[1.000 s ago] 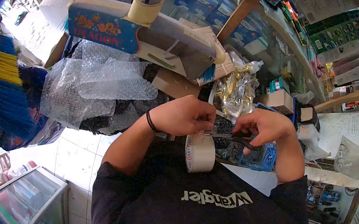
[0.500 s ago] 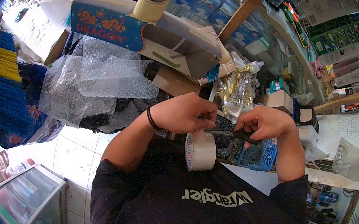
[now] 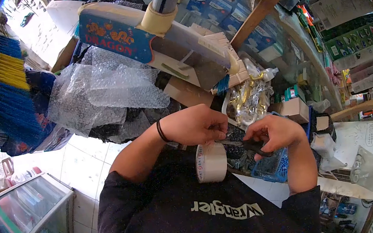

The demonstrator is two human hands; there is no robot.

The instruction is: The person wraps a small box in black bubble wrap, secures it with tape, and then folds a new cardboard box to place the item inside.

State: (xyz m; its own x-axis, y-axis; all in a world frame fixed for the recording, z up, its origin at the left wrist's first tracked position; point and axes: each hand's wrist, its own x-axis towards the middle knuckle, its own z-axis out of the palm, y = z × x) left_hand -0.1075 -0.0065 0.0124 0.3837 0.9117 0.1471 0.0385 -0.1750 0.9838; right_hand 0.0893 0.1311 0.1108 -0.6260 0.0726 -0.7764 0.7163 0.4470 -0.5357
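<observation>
My left hand (image 3: 195, 125), with a dark band at the wrist, has its fingers pinched on the end of a clear tape roll (image 3: 212, 162). The roll hangs just below those fingers, in front of the dark shirt (image 3: 161, 206). To the right, my right hand (image 3: 274, 132) is closed round the dark handles of a pair of scissors (image 3: 253, 146). The scissor blades point left towards the tape and my left fingers, and look spread apart. Whether they touch the tape cannot be made out.
Bubble wrap (image 3: 110, 84) lies ahead on the left, beside a blue box marked DRAGON (image 3: 113, 36). Plastic-wrapped gold and silver items (image 3: 250, 93) sit beyond my hands. A blue basket (image 3: 272, 168) is below my right hand. A glass case (image 3: 32, 209) stands at left.
The scissor blades look more open than before, and the handles have shifted slightly. The tape roll hangs a little lower in view. My left hand still pinches the tape end.
</observation>
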